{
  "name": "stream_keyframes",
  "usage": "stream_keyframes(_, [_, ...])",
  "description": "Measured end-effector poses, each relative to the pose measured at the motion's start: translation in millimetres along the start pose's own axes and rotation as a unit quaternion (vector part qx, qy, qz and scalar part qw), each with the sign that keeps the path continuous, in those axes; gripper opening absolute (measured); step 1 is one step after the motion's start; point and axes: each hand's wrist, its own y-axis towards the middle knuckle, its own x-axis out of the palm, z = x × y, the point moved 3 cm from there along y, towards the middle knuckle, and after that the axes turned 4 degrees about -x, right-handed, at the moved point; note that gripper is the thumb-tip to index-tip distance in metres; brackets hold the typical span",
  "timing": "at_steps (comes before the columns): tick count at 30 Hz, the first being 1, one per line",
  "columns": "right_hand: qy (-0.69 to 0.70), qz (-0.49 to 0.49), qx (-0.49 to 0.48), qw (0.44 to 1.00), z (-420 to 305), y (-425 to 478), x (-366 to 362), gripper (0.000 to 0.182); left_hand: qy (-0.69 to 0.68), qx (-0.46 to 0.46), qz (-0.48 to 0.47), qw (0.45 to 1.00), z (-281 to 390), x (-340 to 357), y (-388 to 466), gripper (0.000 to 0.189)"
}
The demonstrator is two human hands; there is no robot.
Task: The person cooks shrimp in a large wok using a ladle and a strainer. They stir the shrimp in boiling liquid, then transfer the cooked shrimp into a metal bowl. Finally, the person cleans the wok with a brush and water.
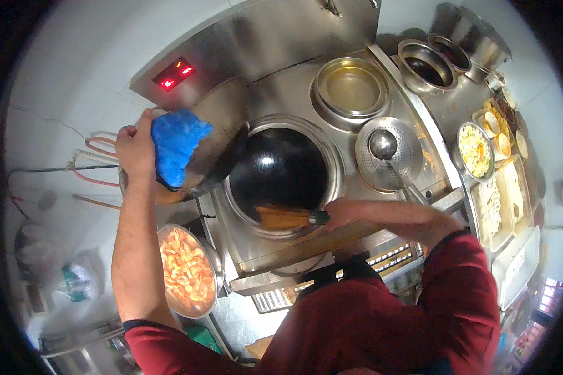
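Note:
With a blue cloth (177,143) against its rim, my left hand (138,145) holds a large wok (223,136) tilted up at the left of the stove. My right hand (342,213) is closed on the dark green handle of a brush (281,218) with brownish bristles, somewhat blurred. The bristles are over the lower edge of the round black burner well (281,159), which has a bright spot in it. Whether they touch it, I cannot tell. A steel ladle (383,144) rests on a perforated strainer (406,159) to the right.
A pan of yellowish liquid (352,89) stands behind the strainer. At the lower left is a steel bowl of shrimp (190,272). Along the right stand metal pots (427,68), a bowl of chopped pale food (475,152) and plastic trays (516,262). A red display glows on the backsplash (258,42).

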Motion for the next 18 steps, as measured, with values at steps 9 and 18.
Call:
stream_keyframes(9, [0.292, 0.592, 0.267, 0.702, 95.4, -50.4, -221.1, 0.061, -0.003, 0.002, 0.002, 1.000, 5.5, 1.1, -1.8, 0.057])
stream_keyframes(18, [0.094, 0.112, 0.088, 0.985, 6.0, -58.8, -38.4, 0.051, -0.015, 0.011, 0.006, 1.000, -10.5, 2.2, 0.5, 0.056])
